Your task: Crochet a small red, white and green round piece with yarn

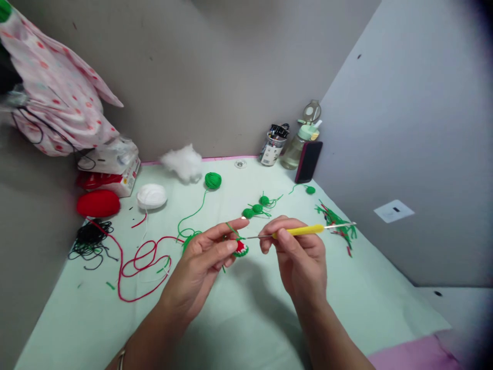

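Pinched in my left hand [210, 252] is a small crochet piece [241, 248], red in the middle with a white line and a green edge. Green yarn runs up over my left index finger. My right hand [296, 252] grips a crochet hook [300, 231] by its yellow handle, with fingers closed round it. The hook's thin metal tip reaches left to the green yarn at the top edge of the piece. A second metal end sticks out to the right of the handle. Part of the piece is hidden behind my left thumb and fingers.
Behind my hands lie small green crochet balls [257, 209] and a green yarn ball [213, 180]. At left are red yarn [98, 204], white yarn [151, 196] and tangled black yarn [91, 239]. A phone [308, 162] leans by a bottle [295, 149]; yarn scraps [339, 226] lie at right.
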Demonstrator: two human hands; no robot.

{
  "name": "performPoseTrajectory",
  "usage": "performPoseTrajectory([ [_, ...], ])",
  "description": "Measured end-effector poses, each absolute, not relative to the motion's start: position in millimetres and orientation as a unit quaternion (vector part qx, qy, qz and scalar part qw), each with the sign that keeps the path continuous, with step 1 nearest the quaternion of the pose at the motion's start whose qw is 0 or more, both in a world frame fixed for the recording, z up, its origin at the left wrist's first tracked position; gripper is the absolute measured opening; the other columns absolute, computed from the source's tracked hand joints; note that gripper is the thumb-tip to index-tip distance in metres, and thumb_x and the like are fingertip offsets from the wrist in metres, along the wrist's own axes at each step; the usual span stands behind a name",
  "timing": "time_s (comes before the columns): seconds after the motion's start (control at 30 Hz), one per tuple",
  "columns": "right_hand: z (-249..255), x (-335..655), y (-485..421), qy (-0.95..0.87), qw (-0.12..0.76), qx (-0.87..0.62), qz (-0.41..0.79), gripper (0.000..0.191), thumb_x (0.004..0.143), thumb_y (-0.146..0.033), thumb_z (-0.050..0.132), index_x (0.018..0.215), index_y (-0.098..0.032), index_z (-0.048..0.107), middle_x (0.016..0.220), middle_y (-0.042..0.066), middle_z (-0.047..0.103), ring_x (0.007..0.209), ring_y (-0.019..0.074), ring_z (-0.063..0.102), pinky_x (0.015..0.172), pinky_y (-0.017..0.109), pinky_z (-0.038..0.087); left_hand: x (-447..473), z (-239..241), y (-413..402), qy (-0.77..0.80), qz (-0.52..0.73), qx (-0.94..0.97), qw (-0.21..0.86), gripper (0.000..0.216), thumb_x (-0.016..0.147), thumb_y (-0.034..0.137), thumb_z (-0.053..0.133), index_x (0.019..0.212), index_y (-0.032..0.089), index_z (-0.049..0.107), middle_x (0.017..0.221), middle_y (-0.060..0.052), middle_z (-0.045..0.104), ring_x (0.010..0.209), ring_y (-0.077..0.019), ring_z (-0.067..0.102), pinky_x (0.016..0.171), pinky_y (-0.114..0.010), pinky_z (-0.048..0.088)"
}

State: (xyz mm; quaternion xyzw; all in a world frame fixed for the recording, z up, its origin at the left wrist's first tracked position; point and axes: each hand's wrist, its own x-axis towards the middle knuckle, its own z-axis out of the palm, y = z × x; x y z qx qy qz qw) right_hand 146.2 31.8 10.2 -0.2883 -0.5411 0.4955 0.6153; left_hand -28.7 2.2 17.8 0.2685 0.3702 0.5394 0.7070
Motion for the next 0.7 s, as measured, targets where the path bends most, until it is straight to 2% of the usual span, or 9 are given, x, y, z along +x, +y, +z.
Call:
performPoseTrajectory([
  [0.1, 9.0, 142.9, 28.9, -0.575, 0.597, -0.295, 0.475, 0.017, 0.101, -0.027, 0.066, 0.096, -0.025, 0.082, 0.087, 0.004, 0.074, 0.065, 0.0153, 0.068, 0.059, 0.031, 0.059, -22.2, 13.0, -0.7, 0.402, 0.562, 0.302, 0.657, 0.034, 0.081, 0.030, 0.089, 0.115, 0.029, 0.086, 0.083, -0.001, 0.064, 0.080, -0.0130, 0.054, 0.073, -0.021, 0.047],
  [0.2, 2.5, 135.7, 19.2, -0.714, 0.574, -0.327, 0.232, 0.025, 0.099, -0.013, 0.067, 0.111, -0.029, 0.081, 0.098, 0.005, 0.077, 0.085, 0.0195, 0.073, 0.071, 0.034, 0.062, -13.4, 7.4, -5.0, 0.424, 0.590, 0.305, 0.616, 0.046, 0.080, 0.033, 0.091, 0.125, 0.034, 0.081, 0.086, 0.001, 0.068, 0.091, -0.0156, 0.061, 0.090, -0.026, 0.049],
  [0.27, -3.3, 131.8, 13.3, -0.769, 0.549, -0.324, 0.048, 0.036, 0.096, -0.006, 0.067, 0.120, -0.030, 0.079, 0.108, 0.007, 0.079, 0.097, 0.0218, 0.072, 0.078, 0.036, 0.063, -9.0, 5.4, -7.2, 0.410, 0.590, 0.282, 0.636, 0.049, 0.081, 0.035, 0.091, 0.129, 0.034, 0.079, 0.088, 0.001, 0.069, 0.092, -0.0163, 0.063, 0.091, -0.028, 0.049],
  [0.33, -7.0, 130.0, 10.8, -0.769, 0.557, -0.313, -0.009, 0.040, 0.095, -0.002, 0.067, 0.123, -0.028, 0.078, 0.112, 0.008, 0.079, 0.099, 0.0220, 0.071, 0.080, 0.036, 0.063, -7.7, 5.6, -7.7, 0.385, 0.571, 0.262, 0.676, 0.045, 0.083, 0.037, 0.089, 0.126, 0.031, 0.080, 0.088, 0.000, 0.069, 0.089, -0.0167, 0.062, 0.089, -0.029, 0.048],
  [0.4, -6.6, 130.7, 12.2, -0.742, 0.586, -0.318, 0.068, 0.039, 0.096, -0.002, 0.064, 0.122, -0.027, 0.078, 0.108, 0.007, 0.078, 0.097, 0.0214, 0.070, 0.079, 0.036, 0.062, -10.1, 7.5, -6.4, 0.367, 0.548, 0.253, 0.708, 0.041, 0.083, 0.037, 0.088, 0.122, 0.027, 0.082, 0.090, -0.002, 0.069, 0.089, -0.0176, 0.060, 0.089, -0.031, 0.046],
  [0.47, -2.6, 133.5, 16.4, -0.694, 0.613, -0.324, 0.193, 0.033, 0.099, -0.006, 0.062, 0.117, -0.027, 0.079, 0.102, 0.006, 0.078, 0.095, 0.0209, 0.070, 0.077, 0.036, 0.060, -15.5, 9.8, -4.4, 0.365, 0.535, 0.254, 0.719, 0.041, 0.083, 0.034, 0.087, 0.123, 0.027, 0.082, 0.097, -0.004, 0.071, 0.094, -0.0189, 0.058, 0.093, -0.032, 0.044],
  [0.57, 5.7, 139.4, 24.6, -0.599, 0.647, -0.321, 0.347, 0.022, 0.101, -0.016, 0.061, 0.101, -0.026, 0.081, 0.091, 0.005, 0.077, 0.083, 0.0193, 0.067, 0.070, 0.034, 0.056, -24.1, 12.6, -2.4, 0.376, 0.525, 0.266, 0.716, 0.037, 0.085, 0.031, 0.083, 0.122, 0.026, 0.083, 0.117, -0.007, 0.074, 0.103, -0.0204, 0.055, 0.098, -0.032, 0.041],
  [0.63, 9.6, 143.0, 29.3, -0.548, 0.649, -0.312, 0.425, 0.018, 0.100, -0.022, 0.065, 0.093, -0.024, 0.081, 0.085, 0.004, 0.075, 0.073, 0.0173, 0.064, 0.066, 0.033, 0.054, -26.4, 13.6, -2.2, 0.379, 0.520, 0.274, 0.715, 0.032, 0.086, 0.030, 0.080, 0.117, 0.024, 0.085, 0.132, -0.009, 0.072, 0.106, -0.0213, 0.055, 0.099, -0.033, 0.040],
  [0.7, 11.0, 144.6, 32.0, -0.521, 0.636, -0.304, 0.481, 0.017, 0.098, -0.027, 0.068, 0.087, -0.022, 0.081, 0.081, 0.004, 0.073, 0.066, 0.0156, 0.061, 0.062, 0.032, 0.053, -25.2, 13.8, -2.4, 0.384, 0.520, 0.283, 0.709, 0.028, 0.087, 0.029, 0.078, 0.113, 0.024, 0.086, 0.136, -0.008, 0.071, 0.105, -0.0218, 0.055, 0.100, -0.034, 0.041],
])
